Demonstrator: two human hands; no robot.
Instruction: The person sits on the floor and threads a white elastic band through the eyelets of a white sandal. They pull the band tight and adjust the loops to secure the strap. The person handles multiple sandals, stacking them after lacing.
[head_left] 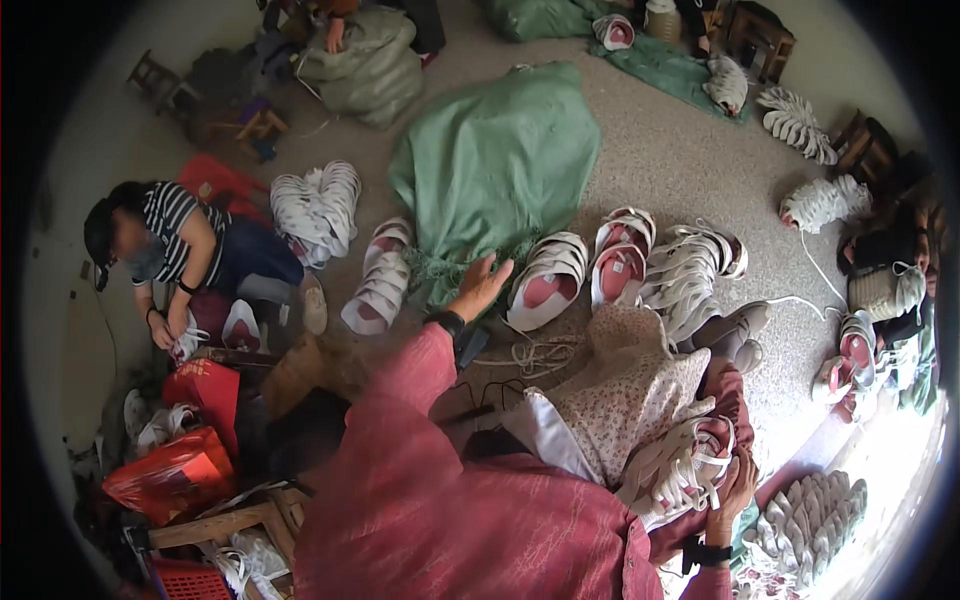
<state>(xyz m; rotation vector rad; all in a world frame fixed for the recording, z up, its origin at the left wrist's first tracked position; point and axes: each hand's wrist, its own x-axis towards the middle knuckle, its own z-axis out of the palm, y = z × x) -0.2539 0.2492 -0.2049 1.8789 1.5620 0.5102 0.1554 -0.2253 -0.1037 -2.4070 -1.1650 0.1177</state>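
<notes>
My left hand (481,288) reaches forward with thumb and fingers apart, holding nothing. It is between the frayed edge of a large green sack (505,150) and a nested stack of white shoes with red insoles (547,285). In my lap, toward the right, another bundle of white shoes (682,470) leans on a flowered cloth (625,380). My right hand (738,484) grips this bundle at its right side; some of its fingertips are hidden against the shoes. A coil of white cord (535,355) lies on the floor below my left hand.
More shoe stacks (380,278) (622,255) (695,275) line the floor ahead. At left, a seated person in a striped shirt (180,235) handles a shoe beside red bags (175,475). Other people sit at the right edge and far side. A wooden frame (235,525) stands lower left.
</notes>
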